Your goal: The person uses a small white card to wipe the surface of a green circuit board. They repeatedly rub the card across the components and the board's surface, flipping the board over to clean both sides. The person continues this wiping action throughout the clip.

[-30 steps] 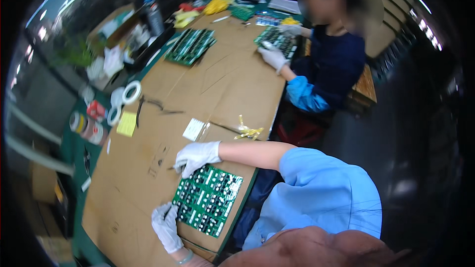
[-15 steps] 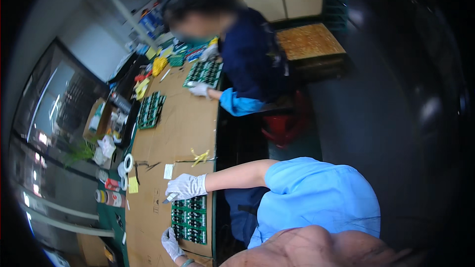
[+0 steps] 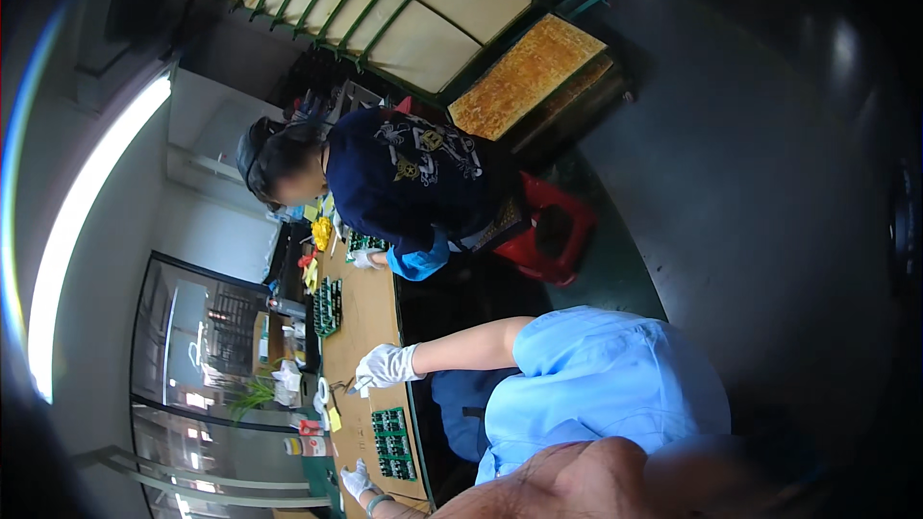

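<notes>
A green circuit board panel (image 3: 392, 444) carrying rows of dark components lies on the brown cardboard-covered table. My right hand (image 3: 386, 366), in a white glove, is above the cardboard just beyond the panel's upper end. It is closed on a small, slim tool (image 3: 359, 388) with a greyish tip; its exact kind is too small to make out. Beside the panel's lower left corner, my left hand (image 3: 357, 481), also white-gloved, rests with fingers apart and nothing visible in them.
Further up the table, a co-worker in a dark shirt (image 3: 413, 168) bends over another board panel (image 3: 365, 241). A third panel (image 3: 327, 307) lies between us. Tape rolls (image 3: 322, 391), a yellow note (image 3: 335, 419) and bottles (image 3: 296, 446) line the far edge. A red stool (image 3: 562, 231) stands behind the co-worker.
The view has swung up, showing more wall, lamp and rack. My right hand has moved off the panel's upper end with the tool. My left hand now sits slightly apart from the panel.
</notes>
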### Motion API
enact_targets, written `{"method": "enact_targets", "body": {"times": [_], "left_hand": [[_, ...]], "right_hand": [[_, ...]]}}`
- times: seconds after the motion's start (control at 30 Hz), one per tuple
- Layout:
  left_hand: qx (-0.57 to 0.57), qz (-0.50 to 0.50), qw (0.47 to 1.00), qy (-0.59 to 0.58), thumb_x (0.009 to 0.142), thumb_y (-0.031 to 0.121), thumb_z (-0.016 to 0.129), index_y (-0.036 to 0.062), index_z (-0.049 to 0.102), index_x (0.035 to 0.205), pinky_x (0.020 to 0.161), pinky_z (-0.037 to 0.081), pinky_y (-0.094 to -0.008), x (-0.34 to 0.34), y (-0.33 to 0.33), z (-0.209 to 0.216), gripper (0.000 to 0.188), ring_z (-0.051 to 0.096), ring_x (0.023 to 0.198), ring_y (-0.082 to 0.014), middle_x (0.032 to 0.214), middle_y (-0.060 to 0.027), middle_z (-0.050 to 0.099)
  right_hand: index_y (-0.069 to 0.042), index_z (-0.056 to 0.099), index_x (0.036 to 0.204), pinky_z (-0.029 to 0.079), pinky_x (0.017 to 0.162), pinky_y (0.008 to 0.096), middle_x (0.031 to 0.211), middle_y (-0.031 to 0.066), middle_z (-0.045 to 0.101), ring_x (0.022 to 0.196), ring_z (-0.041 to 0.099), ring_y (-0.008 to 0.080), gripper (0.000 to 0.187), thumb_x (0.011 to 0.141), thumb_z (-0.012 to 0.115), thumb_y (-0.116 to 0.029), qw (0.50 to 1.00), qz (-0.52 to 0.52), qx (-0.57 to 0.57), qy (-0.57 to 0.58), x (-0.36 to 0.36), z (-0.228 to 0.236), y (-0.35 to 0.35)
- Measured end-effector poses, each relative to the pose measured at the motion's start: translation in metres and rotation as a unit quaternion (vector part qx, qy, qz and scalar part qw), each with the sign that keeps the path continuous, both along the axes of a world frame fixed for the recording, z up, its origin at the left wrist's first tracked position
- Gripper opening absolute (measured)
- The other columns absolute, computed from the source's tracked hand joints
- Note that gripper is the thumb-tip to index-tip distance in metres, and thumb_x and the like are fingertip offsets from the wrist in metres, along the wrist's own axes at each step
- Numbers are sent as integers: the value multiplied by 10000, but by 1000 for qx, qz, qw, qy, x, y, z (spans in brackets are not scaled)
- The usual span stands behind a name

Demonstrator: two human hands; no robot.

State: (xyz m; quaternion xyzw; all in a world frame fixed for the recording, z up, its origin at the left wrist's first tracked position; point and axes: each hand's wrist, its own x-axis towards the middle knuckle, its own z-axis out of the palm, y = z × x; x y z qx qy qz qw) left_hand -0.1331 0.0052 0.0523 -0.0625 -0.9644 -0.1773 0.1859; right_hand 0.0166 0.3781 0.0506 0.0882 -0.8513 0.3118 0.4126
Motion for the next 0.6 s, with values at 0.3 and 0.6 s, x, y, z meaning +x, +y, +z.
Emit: {"method": "enact_targets", "body": {"times": [0.3, 0.6], "left_hand": [[-109, -13, 994, -7, 707, 270, 827, -26, 570, 1183, 797, 519, -359, -42, -13, 20, 617, 627, 920, -231, 1041, -195, 666], [232, -79, 952, -183, 885, 177, 663, -70, 566, 1174, 883, 481, -364, 32, -4, -6, 392, 594, 996, -254, 1111, -199, 632]], "right_hand": [[-171, 702, 917, 524, 626, 420, 784, 91, 690, 735, 672, 315, 207, 798, 643, -329, 997, 23, 9, -67, 23, 3, 21], [-141, 652, 1009, 516, 761, 367, 895, 107, 683, 858, 654, 318, 303, 889, 583, -409, 969, 226, -30, -97, -34, -45, -24]]}}
